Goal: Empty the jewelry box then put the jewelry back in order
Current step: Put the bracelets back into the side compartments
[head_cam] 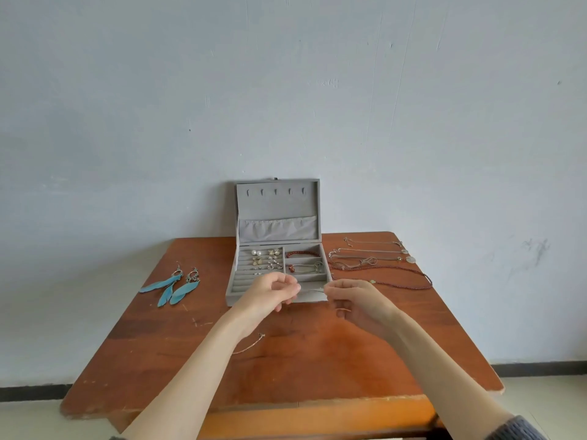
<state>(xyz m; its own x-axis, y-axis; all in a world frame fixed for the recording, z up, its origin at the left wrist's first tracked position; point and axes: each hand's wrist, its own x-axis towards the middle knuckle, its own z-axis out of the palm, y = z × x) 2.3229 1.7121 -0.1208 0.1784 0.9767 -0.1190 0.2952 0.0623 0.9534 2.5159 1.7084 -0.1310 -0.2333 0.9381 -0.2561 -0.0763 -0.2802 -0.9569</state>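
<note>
Head view, items by size. Wooden table (317,360): bears all. Grey jewelry box (277,249): lid open, upright against the wall; ear studs (266,260) in left slots, two bracelets (303,254) in right compartments. Blue feather earrings (173,287): left of box, on table. Necklaces (381,265): laid out right of box. Left hand (270,292) and right hand (355,301): each pinched on an end of a fine chain (313,291), stretched over the box's near right compartment. Step judged: refilling. Next: lower chain without tangling.

Open grey jewelry box (236,281), partly filled
</note>
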